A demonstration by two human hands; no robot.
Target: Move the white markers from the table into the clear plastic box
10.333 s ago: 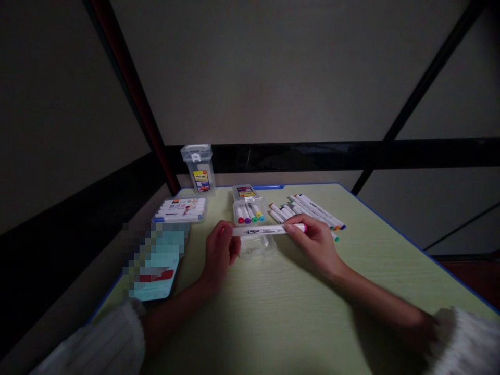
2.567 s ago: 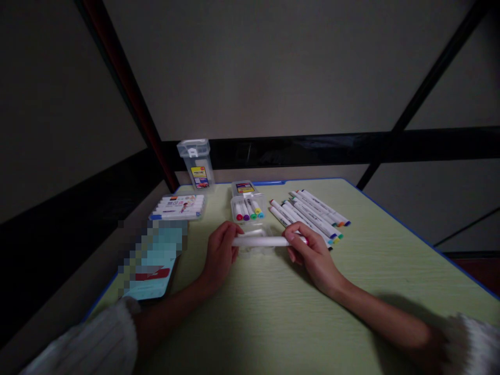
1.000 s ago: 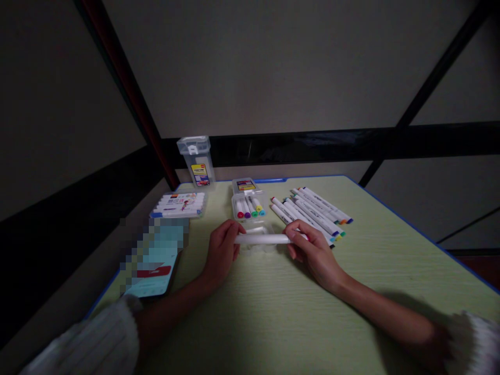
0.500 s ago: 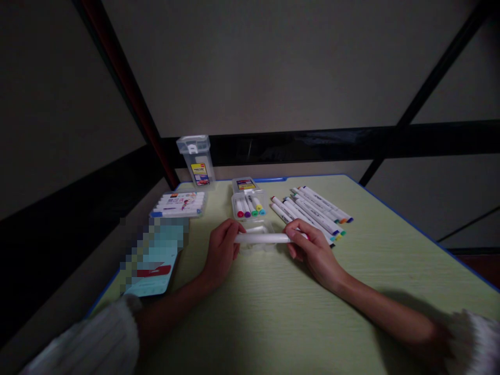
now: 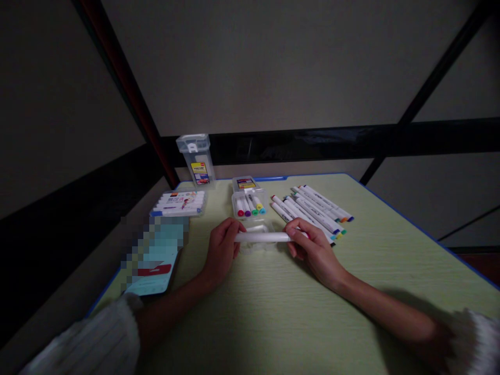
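Observation:
A white marker (image 5: 263, 237) is held level between both hands above the table. My left hand (image 5: 223, 250) pinches its left end, and my right hand (image 5: 312, 250) grips the right end, where a bit of pinkish red shows past the thumb. Behind and below the marker lies a clear plastic lid (image 5: 258, 227), partly covered by it. Just beyond, a clear case (image 5: 249, 200) lies with several markers in it, their red, purple, green, blue and yellow ends facing me. Several loose white markers (image 5: 312, 211) are spread on the table beyond my right hand.
A tall clear box (image 5: 201, 161) with a yellow label stands at the back left. In front of it lies a flat pack of white markers (image 5: 179, 203). A phone (image 5: 156, 265), partly pixelated, rests near the left edge of the pale green table (image 5: 273, 317).

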